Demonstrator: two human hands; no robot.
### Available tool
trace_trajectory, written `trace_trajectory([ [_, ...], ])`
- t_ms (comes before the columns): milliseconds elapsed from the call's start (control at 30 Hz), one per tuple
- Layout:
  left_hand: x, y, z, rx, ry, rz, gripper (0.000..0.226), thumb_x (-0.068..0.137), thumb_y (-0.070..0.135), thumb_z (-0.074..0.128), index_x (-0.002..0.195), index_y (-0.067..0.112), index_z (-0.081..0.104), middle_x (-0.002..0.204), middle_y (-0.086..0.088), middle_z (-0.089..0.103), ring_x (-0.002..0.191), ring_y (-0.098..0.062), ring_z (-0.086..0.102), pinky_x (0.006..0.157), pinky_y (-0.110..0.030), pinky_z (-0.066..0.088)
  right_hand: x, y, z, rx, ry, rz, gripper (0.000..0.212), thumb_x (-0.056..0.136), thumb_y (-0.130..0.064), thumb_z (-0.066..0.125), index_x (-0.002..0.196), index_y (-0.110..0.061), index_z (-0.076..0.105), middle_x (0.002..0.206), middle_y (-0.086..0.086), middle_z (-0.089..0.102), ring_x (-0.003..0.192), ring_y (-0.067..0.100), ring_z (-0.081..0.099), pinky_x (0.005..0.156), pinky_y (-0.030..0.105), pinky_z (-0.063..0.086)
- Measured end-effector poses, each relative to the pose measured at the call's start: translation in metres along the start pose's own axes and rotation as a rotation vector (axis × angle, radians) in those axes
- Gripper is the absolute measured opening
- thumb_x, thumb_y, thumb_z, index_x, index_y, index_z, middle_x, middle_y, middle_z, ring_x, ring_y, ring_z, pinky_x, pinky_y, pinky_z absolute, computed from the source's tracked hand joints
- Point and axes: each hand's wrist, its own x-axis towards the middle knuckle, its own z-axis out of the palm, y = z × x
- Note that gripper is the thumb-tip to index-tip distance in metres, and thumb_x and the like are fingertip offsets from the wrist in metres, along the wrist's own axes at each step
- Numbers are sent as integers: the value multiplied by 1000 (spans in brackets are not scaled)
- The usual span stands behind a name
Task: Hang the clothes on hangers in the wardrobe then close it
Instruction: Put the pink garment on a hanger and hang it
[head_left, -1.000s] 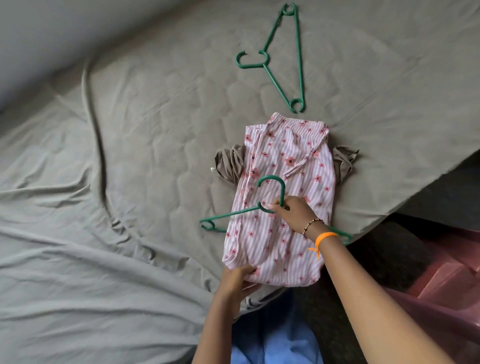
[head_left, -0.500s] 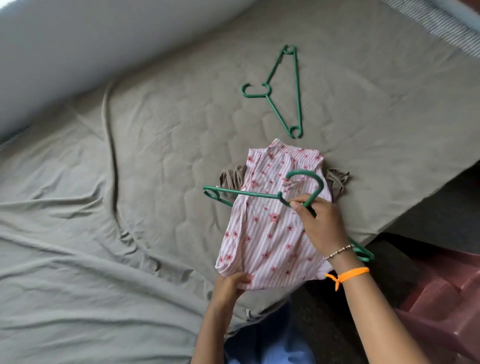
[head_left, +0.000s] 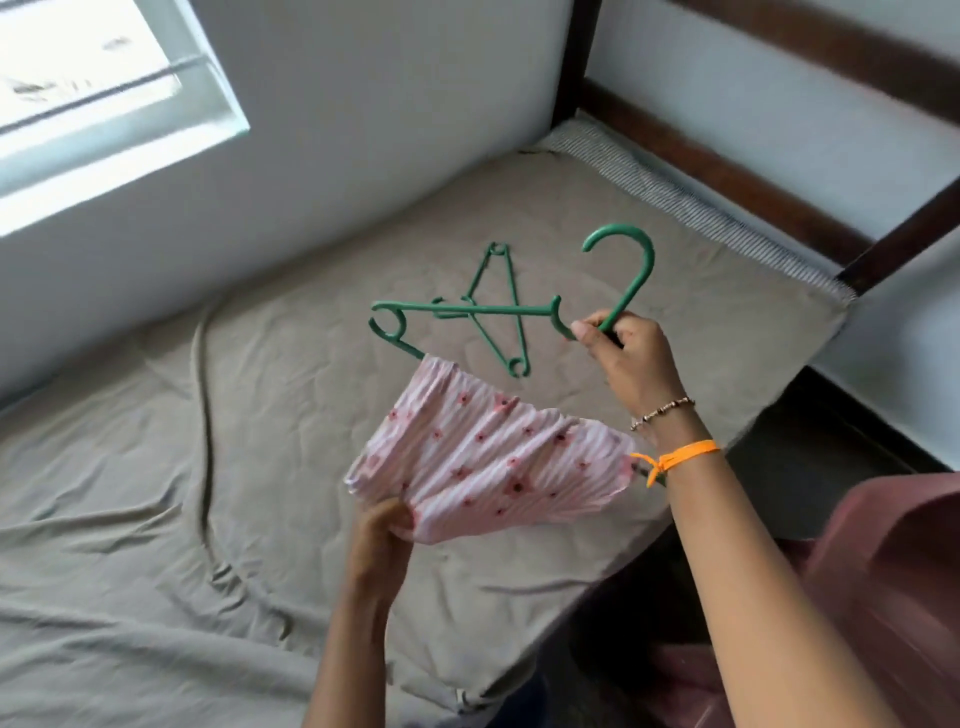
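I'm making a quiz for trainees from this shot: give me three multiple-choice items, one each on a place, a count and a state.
1. Where does the spare green plastic hanger lie? A on the bed sheet; B on the windowsill; C on the floor.
2. How many green hangers show? A one; B two; C four.
3. The pink striped floral garment is: A flat on the bed; B draped over the held hanger; C in a drawer.

A: the spare green plastic hanger rests on the grey bed sheet.
B: it plus the held hanger.
B: the pink striped floral garment hangs from it, held by the right hand and left hand.
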Motion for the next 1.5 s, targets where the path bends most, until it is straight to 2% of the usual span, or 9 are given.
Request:
trace_trajectory([
  [133, -4, 4, 39, -363, -257, -79, 64, 44, 37, 91, 100, 15, 66, 100, -6, 71, 93, -20, 67, 86, -34, 52, -11, -51, -11, 261, -47, 34, 20, 94, -9, 53, 79, -8, 65, 37, -16, 31, 33, 0, 25, 38, 8, 21],
  [267, -17, -16, 92, 191, -362, -204, 71, 48, 44, 86, 108, 17, 60, 99, -3, 68, 85, -15, 66, 69, -26, 53, -11, -95, -31, 330, -7, 4, 18, 95, -10, 52, 80, -10, 62, 36, -16, 34, 31, -1, 25, 34, 11, 20],
  [400, -25, -16, 122, 213, -440, -76, 41, 81, 17, 68, 120, 6, 59, 116, -7, 67, 103, -19, 65, 87, -28, 54, -11, -120, -64, 363, 102, -45, 21, 96, -11, 51, 77, -13, 62, 38, -16, 33, 32, -1, 24, 34, 12, 18],
  [833, -28, -1, 122, 359, -555, -77, 25, 91, 12, 55, 108, -4, 65, 99, -14, 71, 80, -19, 70, 66, -26, 55, -24, -164, -131, 239, 346, -74, 25, 94, -13, 54, 102, 7, 65, 36, -17, 43, 33, -3, 35, 36, 9, 28],
  [1000, -28, -4, 125, 804, -569, -134, 19, 91, 11, 59, 104, -3, 62, 83, -9, 65, 61, -8, 61, 55, -17, 48, -41, -176, -140, 158, 326, -108, 28, 95, -12, 53, 105, 12, 62, 47, -12, 45, 33, -6, 41, 36, 8, 30],
  [1100, -24, 9, 151, 1075, -368, 114, 26, 86, 5, 66, 107, 5, 49, 90, -9, 55, 76, -14, 54, 67, -18, 46, -51, -181, -148, 67, 319, -146, 25, 94, -15, 55, 98, 7, 67, 53, -8, 41, 34, -2, 37, 36, 9, 28],
  [1233, -45, 63, 204, 789, -281, 487, 64, 88, 25, 65, 140, 4, 34, 136, -7, 42, 124, -18, 44, 102, -29, 41, -64, -185, -166, 85, 249, -135, 20, 95, -16, 54, 94, -2, 68, 58, -3, 35, 36, 1, 27, 36, 10, 20],
  [1367, -67, 100, 248, 822, -433, 709, 14, 91, 20, 62, 99, 14, 53, 91, 1, 52, 67, 8, 52, 56, -8, 39, -73, -183, -177, 107, 179, -114, 20, 95, -19, 54, 87, -8, 69, 47, -12, 35, 38, 1, 25, 38, 12, 18],
  [1500, -66, 100, 259, 1123, -247, 1043, 43, 84, 30, 69, 60, 15, 36, 61, 8, 38, 58, -12, 35, 58, -29, 23, -78, -178, -186, 116, 235, -115, 20, 94, -19, 55, 82, -12, 69, 52, -7, 34, 39, 1, 25, 37, 13, 19],
])
